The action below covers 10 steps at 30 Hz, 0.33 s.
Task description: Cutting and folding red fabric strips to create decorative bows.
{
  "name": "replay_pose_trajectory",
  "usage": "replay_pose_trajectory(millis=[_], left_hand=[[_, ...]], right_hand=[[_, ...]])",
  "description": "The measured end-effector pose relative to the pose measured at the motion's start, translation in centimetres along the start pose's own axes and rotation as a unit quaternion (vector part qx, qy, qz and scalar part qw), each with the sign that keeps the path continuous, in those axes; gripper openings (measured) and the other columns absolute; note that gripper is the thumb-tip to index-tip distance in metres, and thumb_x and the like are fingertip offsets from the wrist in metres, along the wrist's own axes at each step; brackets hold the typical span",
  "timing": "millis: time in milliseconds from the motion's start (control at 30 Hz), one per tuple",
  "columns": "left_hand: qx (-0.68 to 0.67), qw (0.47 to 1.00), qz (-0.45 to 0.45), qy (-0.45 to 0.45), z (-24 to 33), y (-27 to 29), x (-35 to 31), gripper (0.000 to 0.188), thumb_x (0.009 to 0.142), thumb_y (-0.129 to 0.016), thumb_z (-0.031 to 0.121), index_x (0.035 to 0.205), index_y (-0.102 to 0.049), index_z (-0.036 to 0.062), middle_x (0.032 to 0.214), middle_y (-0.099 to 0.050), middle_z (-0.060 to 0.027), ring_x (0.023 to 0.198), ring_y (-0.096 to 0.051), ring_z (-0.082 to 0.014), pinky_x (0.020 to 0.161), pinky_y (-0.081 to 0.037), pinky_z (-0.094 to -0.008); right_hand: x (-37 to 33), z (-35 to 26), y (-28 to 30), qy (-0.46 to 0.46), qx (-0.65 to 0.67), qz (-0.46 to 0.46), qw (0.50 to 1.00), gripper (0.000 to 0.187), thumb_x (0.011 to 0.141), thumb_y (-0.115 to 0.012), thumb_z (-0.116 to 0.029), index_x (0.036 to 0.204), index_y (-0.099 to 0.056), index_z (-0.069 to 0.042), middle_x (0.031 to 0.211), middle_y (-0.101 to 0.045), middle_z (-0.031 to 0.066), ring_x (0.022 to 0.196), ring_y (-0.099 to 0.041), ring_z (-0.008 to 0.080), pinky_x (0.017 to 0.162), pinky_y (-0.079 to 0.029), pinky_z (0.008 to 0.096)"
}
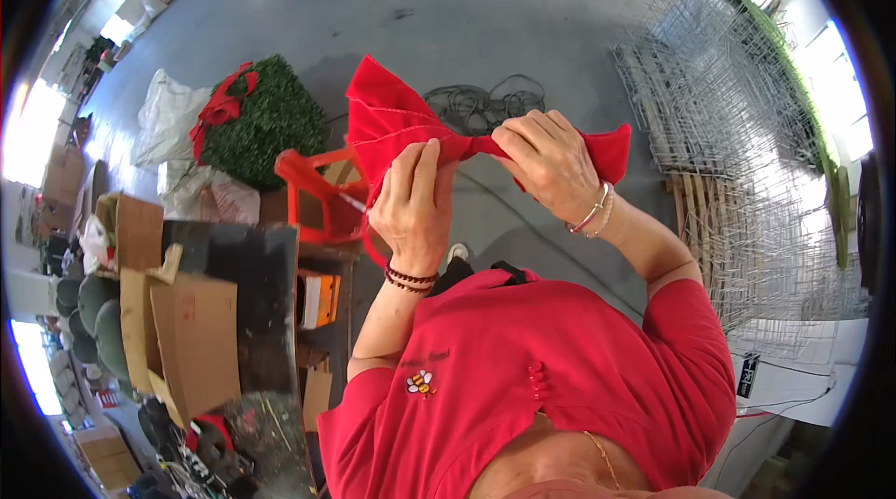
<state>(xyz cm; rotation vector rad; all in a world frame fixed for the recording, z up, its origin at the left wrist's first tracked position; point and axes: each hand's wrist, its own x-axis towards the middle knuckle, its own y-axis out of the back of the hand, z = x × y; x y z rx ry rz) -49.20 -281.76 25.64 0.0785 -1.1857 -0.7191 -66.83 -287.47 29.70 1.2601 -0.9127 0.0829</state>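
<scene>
A red fabric bow [387,116] is held up in front of my chest, its wide loop fanned out to the left and a smaller end to the right. My left hand [411,196] grips the lower edge of the wide part, fingers closed on the cloth. Close to the narrow twisted middle, my right hand [544,158] is wrapped round the fabric. A thin red strip hangs beside my left wrist. The cloth inside both hands is hidden.
Left of me stand a red plastic stool [322,200] and a green foliage block [266,121] with a red bow. An open cardboard box [191,336] sits on a dark table [266,294]. Stacked wire frames [728,126] fill the right; coiled cable [476,107] lies ahead.
</scene>
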Motion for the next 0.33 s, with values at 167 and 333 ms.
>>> replay_pose_trajectory(millis=[167,333], left_hand=[[-0.056,0.993,-0.094,0.047,-7.5,-11.4,9.4,0.019,0.072,-0.07,0.005,0.09,-0.068,0.009,0.088,-0.062,-0.0028,0.065,-0.061,-0.022,0.057,-0.047,-0.0308],[-0.046,0.994,-0.1,0.006,-15.6,-22.4,17.0,0.028,0.071,-0.069,0.005,0.098,-0.065,0.0086,0.091,-0.063,-0.0039,0.071,-0.061,-0.0239,0.061,-0.049,-0.0308]], right_hand=[[7.6,11.8,-5.6,-0.009,-0.065,-0.007,0.998,0.018,0.071,-0.066,-0.008,0.085,-0.057,-0.004,0.08,-0.053,0.0035,0.073,-0.053,0.0185,0.065,-0.041,0.0309],[13.2,23.5,-12.6,-0.014,-0.073,-0.049,0.996,0.017,0.071,-0.066,-0.008,0.086,-0.058,-0.007,0.081,-0.055,0.0035,0.077,-0.054,0.0181,0.067,-0.041,0.0311]])
